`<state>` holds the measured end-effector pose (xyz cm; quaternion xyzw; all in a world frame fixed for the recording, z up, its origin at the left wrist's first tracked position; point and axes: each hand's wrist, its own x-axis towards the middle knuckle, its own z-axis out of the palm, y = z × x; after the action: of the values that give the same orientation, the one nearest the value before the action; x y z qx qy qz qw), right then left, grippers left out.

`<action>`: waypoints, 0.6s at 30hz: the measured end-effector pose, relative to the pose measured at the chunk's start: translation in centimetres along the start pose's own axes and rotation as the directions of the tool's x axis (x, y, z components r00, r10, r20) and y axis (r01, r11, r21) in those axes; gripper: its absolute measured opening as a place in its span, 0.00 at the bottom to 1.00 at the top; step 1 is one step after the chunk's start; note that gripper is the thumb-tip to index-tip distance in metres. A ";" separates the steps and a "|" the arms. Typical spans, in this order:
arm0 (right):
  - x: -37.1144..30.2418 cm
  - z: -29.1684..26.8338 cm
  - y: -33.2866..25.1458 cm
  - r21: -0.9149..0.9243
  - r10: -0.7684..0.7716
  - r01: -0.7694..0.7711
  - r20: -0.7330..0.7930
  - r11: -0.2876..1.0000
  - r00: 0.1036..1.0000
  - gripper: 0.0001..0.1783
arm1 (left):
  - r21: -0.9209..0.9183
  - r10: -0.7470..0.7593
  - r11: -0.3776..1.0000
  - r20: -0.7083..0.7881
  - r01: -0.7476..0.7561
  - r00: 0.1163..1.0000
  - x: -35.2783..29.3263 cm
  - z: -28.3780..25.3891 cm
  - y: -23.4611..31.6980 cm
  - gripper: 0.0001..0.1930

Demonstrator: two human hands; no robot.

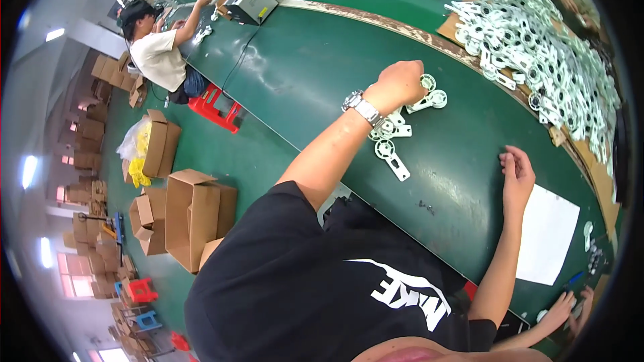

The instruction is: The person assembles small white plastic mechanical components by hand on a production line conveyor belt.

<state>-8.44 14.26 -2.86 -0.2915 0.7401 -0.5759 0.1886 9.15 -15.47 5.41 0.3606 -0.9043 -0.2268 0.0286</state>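
My left hand (399,85), with a metal watch (362,107) at the wrist, reaches over the green table (295,74). Its fingers are closed at a pale green plastic part with a round ring end (428,82); the fingertips are partly hidden. Similar parts lie just below and beside this hand, among them one with a ring and slotted handle (392,158). My right hand (518,173) rests over the table near a white sheet of paper (549,234), fingers loosely bent and apart, holding nothing.
A large heap of the same parts (523,40) lies on cardboard at the right. Small dark bits (426,208) lie near the table edge. Another person (157,53) sits by a grey box machine (251,3). Another person's hand (557,312) shows lower right. Cartons (194,214) stand left.
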 end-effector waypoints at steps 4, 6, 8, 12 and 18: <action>-0.2 0.1 0.3 0.009 -0.043 0.043 0.006 0.999 0.999 0.11 | 0.056 0.045 0.997 0.027 -0.047 0.999 1.2 1.0 1.0 0.18; -0.5 -0.2 -0.2 -0.007 -0.042 0.042 0.001 0.999 0.999 0.11 | 0.009 0.104 0.995 0.004 -0.104 0.995 1.6 1.6 2.0 0.17; -0.7 -0.1 -0.2 -0.020 -0.039 0.039 -0.003 0.999 0.999 0.11 | -0.116 0.168 0.977 -0.108 -0.180 0.980 1.3 2.0 4.0 0.13; -0.5 -0.1 0.4 0.000 -0.034 0.034 -0.004 0.999 0.999 0.13 | -0.499 0.248 0.822 -0.119 -0.274 0.961 0.0 4.4 8.3 0.13; -0.6 0.2 -2.5 0.292 0.064 -0.053 -0.026 0.955 0.998 0.24 | -0.711 0.476 0.617 -0.002 -0.336 0.879 -2.1 11.3 11.8 0.15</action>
<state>-7.35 14.10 -0.51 -0.2284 0.6588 -0.6777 0.2335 0.71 -2.16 0.63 0.0851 -0.8085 -0.5683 0.1272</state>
